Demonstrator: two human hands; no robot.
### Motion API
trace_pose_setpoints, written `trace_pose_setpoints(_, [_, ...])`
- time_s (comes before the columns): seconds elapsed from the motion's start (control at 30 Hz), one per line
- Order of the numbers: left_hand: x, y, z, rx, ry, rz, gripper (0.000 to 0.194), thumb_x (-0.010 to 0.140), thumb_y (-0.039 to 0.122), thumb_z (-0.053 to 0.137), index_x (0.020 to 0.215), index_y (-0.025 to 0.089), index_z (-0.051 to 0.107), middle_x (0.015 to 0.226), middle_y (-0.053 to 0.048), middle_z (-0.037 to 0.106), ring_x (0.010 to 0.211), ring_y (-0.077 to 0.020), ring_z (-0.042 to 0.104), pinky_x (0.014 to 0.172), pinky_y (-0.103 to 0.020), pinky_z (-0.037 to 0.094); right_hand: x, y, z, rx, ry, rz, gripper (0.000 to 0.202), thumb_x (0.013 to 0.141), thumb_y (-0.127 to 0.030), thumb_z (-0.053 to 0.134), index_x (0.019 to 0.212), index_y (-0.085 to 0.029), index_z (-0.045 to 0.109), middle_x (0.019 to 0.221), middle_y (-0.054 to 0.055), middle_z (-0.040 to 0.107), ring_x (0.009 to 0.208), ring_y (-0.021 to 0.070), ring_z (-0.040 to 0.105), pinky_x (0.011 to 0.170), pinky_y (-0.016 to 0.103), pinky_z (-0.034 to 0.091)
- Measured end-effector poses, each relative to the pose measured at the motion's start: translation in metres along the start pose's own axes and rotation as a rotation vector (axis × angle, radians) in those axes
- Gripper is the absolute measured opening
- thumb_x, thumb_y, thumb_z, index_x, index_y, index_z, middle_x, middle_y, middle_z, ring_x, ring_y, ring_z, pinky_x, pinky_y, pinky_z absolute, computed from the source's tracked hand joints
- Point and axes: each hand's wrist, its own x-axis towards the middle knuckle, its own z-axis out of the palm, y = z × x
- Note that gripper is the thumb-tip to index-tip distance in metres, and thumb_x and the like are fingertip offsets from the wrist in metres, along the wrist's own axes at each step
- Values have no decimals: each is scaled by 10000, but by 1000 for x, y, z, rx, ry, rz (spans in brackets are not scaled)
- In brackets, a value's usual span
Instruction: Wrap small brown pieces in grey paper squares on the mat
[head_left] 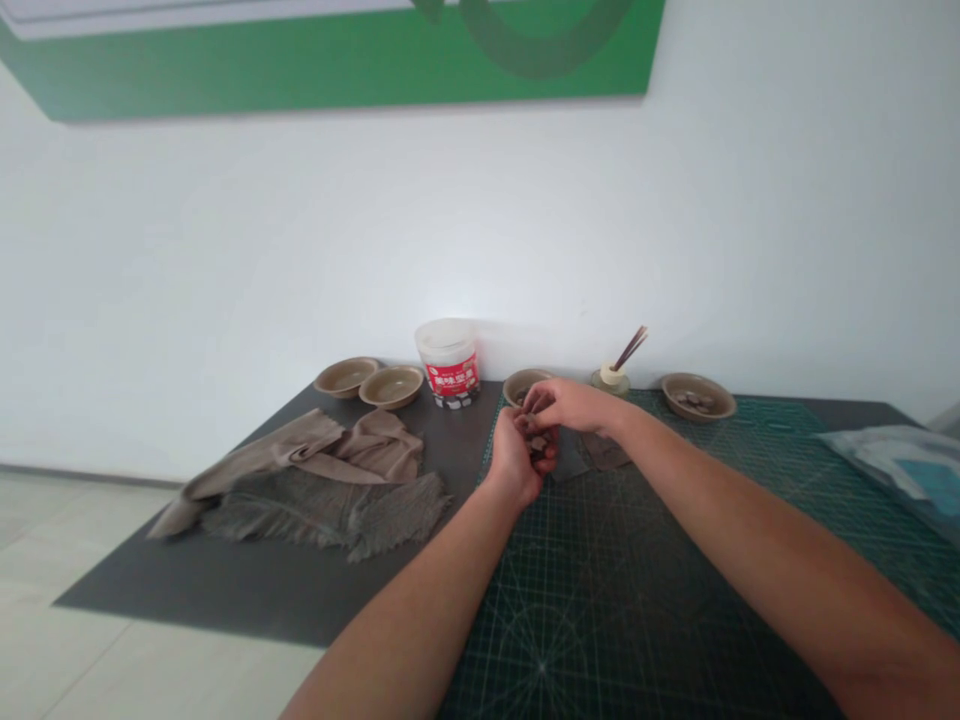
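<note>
My left hand (523, 455) is cupped, palm up, around a handful of small brown pieces (537, 442); they are too small to name. Over them, my right hand (556, 405) reaches in from the right with its fingertips bent down and pressed together among the pieces. How many it grips cannot be made out. Just behind both hands stands a brown bowl (527, 378), partly hidden by the right hand, with some dark contents. To the right, another brown bowl (699, 396) holds several similar brown pieces.
A nut tub (450, 362) stands near the wall, beside two brown bowls (391, 387). Crumpled brown cloth (322, 450) and fringed grey cloth (315, 510) lie left. A reed diffuser (613, 377) is behind the green cutting mat (570, 600). A plastic bag (900, 465) lies right.
</note>
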Motion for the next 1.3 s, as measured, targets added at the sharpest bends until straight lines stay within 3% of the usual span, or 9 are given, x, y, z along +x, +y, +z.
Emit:
trace_pose_setpoints(0.23, [-2,5,-2,-11,38,-6,261,853,400,428,808,164,530,619,-60,567,391,-108,421,348,-166,187,27,7,-4,-147,286,87,239,820,-224,664,1055,-180,671,1058,72,738,954,188,673,795,264,484])
trace_pose_setpoints(0.37, [-1,8,-3,-12,45,15,259,851,376,424,797,154,546,616,-70,575,392,-109,426,344,-164,190,38,14,1,-256,316,131,201,765,-228,716,961,-188,698,999,78,744,942,224,668,796,292,467])
trace_pose_setpoints(0.53, [1,12,-4,-56,40,32,264,851,368,420,802,144,551,628,-86,590,402,-106,428,341,-160,186,34,15,4,-309,335,115,328,782,-258,736,1095,-193,661,1027,71,736,939,210,667,802,282,466])
trace_pose_setpoints(0.7, [1,15,-5,-89,31,36,257,854,352,415,800,141,552,627,-82,582,395,-94,414,338,-156,177,16,0,-3,-331,414,55,329,856,-277,675,1161,-157,638,1190,131,676,1104,235,604,932,327,431])
trace_pose_setpoints(0.8, [2,14,-5,-85,30,41,225,848,332,417,791,153,541,615,-68,576,388,-96,421,334,-157,167,-2,-17,-10,-290,319,-35,216,906,-319,622,1062,-187,692,1067,63,721,957,186,650,854,281,458])
trace_pose_setpoints(0.87, [3,12,-4,-79,31,49,185,837,313,431,767,169,523,578,-36,542,370,-94,408,330,-162,156,-14,-27,-13,-200,90,-150,226,906,-348,632,1059,-203,714,988,25,740,868,168,666,787,261,473])
trace_pose_setpoints(0.93, [3,10,-3,-72,35,59,161,829,305,448,739,182,500,540,1,492,345,-84,370,327,-168,151,-22,-34,-12,-198,-44,-233,274,866,-346,682,1097,-203,723,1029,34,743,900,188,670,802,274,470])
trace_pose_setpoints(1.07, [1,8,-2,-39,31,42,227,848,370,466,707,193,480,505,29,443,316,-78,320,324,-179,149,-25,-35,-4,-302,-81,-287,286,794,-254,719,1072,-195,750,1111,66,740,959,226,671,830,296,457])
trace_pose_setpoints(1.3, [-1,8,-2,31,-26,7,349,863,507,433,768,191,547,520,16,474,325,-110,367,332,-195,146,-25,-36,-3,-290,-93,-209,320,727,-113,664,1005,-232,771,895,-4,773,776,176,692,694,239,453])
